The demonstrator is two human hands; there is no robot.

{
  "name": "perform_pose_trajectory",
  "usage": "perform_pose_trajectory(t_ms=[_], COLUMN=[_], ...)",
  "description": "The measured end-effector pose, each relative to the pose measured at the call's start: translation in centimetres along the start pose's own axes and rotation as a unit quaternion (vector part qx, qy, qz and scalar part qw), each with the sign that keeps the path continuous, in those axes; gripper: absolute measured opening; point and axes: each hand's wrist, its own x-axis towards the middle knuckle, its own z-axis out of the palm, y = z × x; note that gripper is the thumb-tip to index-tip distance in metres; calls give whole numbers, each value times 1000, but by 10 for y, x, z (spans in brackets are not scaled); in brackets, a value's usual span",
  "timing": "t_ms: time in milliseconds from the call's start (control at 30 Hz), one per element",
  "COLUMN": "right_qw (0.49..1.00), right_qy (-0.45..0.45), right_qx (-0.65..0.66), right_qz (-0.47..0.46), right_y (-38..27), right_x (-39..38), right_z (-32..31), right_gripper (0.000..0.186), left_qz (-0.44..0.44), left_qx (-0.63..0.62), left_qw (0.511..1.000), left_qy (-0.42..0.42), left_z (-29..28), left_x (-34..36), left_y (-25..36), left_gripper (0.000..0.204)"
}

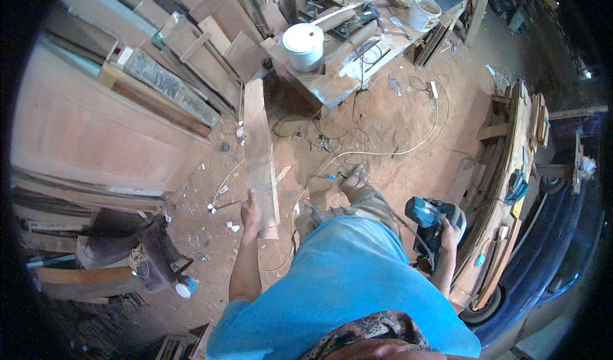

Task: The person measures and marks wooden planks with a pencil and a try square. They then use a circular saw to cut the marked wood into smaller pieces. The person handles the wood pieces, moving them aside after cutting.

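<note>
My left hand (251, 214) is closed round the edge of a long wooden board (258, 136), near its closer end. The board stretches away from me toward the far worktable, above the dirt floor. At my right side, my right hand (449, 235) grips the handle of a corded power tool (423, 212) with a teal motor housing and a black body. The tool's exact kind is hard to make out. It hangs beside a long stack of planks (511, 162). My fingers on the tool are partly hidden.
A cluttered worktable (332, 95) with a lidded white bucket (303, 46) stands ahead. Boards and panels (108, 117) lean at the left. A pale cable (389, 154) winds over the floor near my feet. A blue car (543, 258) is beyond the planks at the right.
</note>
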Motion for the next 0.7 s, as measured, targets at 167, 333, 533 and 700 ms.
perform_pose_trajectory(t_ms=[167, 333, 533, 700], right_qw=[993, 997, 997, 998], right_qy=[-20, -43, -53, -35], right_qx=[113, 61, 29, 34], right_qz=[-32, 17, 47, 49], right_y=[-1, 11, -32, 2], right_x=[51, 107, 110, 129], right_z=[15, 19, 15, 8], right_gripper=[25, 22, 28, 30], left_qz=[30, 94, 56, 77], left_qx=[8, -12, 17, 44], left_qw=[999, 992, 995, 993], left_qy=[38, 78, 75, 81], left_z=[21, 90, 140, 174], left_x=[3, 87, 141, 215], left_y=[135, 201, 311, 377], left_gripper=[92, 96, 95, 92])
